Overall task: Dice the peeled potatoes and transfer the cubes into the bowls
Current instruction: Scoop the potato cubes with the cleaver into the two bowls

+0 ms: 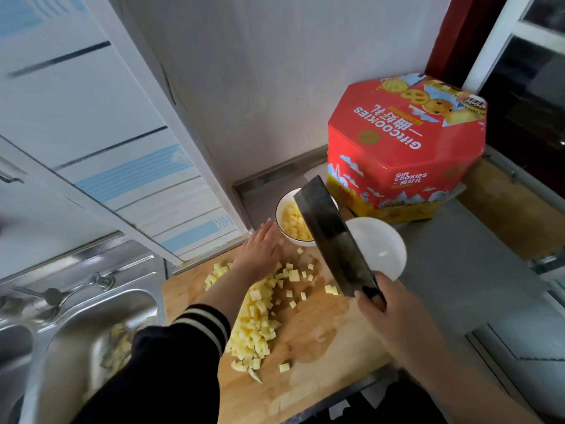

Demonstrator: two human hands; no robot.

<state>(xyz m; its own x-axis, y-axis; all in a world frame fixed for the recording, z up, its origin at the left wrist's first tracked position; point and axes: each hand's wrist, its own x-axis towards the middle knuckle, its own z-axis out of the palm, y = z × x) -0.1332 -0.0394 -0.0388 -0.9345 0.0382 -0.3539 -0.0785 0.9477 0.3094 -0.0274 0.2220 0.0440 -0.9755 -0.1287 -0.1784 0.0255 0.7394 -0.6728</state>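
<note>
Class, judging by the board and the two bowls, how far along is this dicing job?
Done: the potatoes look diced, and one white bowl holds yellow cubes. In hand: the right hand holds the dark cleaver raised over the bowls, and the left hand lies flat on the wooden cutting board. Left: the pile of potato cubes must still be moved; the second white bowl looks empty.

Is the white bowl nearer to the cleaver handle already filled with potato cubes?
No, the right white bowl shows only its bare inside, while the potato cubes lie in the other bowl beside it.
</note>
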